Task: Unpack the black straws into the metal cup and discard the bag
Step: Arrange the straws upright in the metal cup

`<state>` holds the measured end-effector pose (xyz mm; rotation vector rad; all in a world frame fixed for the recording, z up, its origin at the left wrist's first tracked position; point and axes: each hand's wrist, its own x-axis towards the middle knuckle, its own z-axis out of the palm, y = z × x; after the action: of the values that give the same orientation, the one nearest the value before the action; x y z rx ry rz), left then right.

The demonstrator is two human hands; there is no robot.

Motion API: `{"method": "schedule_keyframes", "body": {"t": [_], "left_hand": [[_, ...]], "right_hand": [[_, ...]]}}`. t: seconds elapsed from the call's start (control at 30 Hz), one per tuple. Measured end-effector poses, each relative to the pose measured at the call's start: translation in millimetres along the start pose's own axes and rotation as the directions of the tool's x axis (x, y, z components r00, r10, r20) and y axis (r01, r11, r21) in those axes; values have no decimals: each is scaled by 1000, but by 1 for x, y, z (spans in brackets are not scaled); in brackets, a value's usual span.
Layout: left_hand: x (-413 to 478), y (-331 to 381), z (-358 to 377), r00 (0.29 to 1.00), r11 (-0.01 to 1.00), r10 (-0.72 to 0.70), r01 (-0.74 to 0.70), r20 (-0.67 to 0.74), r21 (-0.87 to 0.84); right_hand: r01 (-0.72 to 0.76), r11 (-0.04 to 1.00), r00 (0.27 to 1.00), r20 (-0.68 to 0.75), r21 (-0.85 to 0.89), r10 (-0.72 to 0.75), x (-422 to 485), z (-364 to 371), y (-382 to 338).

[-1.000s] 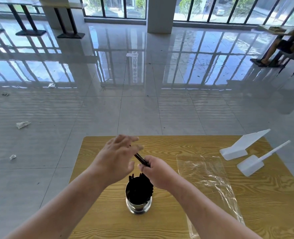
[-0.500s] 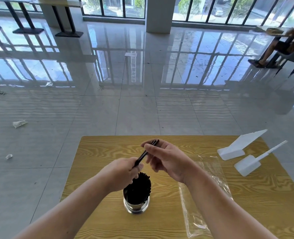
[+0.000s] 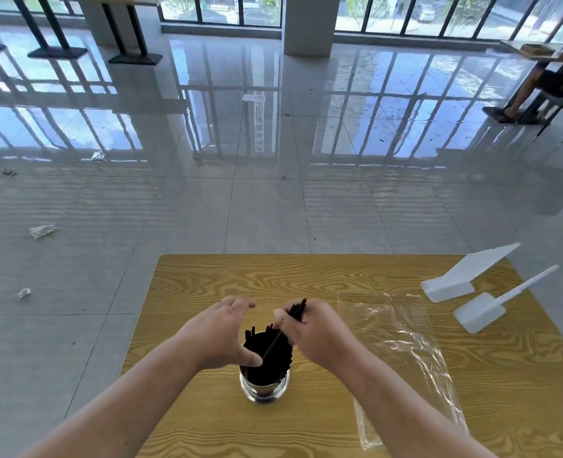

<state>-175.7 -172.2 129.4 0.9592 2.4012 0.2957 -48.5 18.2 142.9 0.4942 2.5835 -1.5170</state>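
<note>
Right hand (image 3: pixel 309 328) pinches a few straws (image 3: pixel 298 308) tilted over the cup (image 3: pixel 263 390), likely to feed them in; left hand (image 3: pixel 219 332), fingers spread, thumb steadying those already inside; bag (image 3: pixel 402 342) flat beside the cup, undiscarded.

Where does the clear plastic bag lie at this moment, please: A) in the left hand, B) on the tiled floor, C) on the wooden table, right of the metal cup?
C: the clear plastic bag lies flat on the wooden table, right of the round metal cup.
</note>
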Motion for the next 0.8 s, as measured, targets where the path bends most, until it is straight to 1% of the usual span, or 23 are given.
{"method": "schedule_keyframes", "body": {"t": [0.07,0.1,0.17,0.3,0.37,0.43,0.5,0.6,0.7,0.8], "left_hand": [[-1,-2,12,999,999,-14,15,31,-36],[-1,-3,17,999,999,-16,18,42,-51],[-2,-3,28,999,999,-10,13,52,-50],[0,3,48,999,999,23,-22,22,-32],[3,8,55,999,999,35,-35,7,-7],[6,14,61,999,999,39,-39,-1,33],[9,20,64,999,997,35,-34,-10,62],[16,30,65,996,995,59,-53,-64,89],[21,37,60,991,989,82,-67,-107,135],[21,36,55,991,990,67,-52,-117,131]], "right_hand": [[-32,993,994,103,-110,43,-2,13,11],[-49,988,990,120,-149,67,-3,17,16],[-87,988,991,94,-127,99,-6,19,23],[-143,990,990,5,-10,143,-13,19,40],[-200,980,980,-10,-8,200,-17,20,49],[-268,963,963,28,-20,268,-21,24,58],[-321,947,942,95,-26,322,-25,29,64],[-356,934,920,165,-31,356,-28,37,66],[-355,935,918,181,-21,353,-29,40,64],[-323,946,935,143,-38,325,-24,40,61]]}}
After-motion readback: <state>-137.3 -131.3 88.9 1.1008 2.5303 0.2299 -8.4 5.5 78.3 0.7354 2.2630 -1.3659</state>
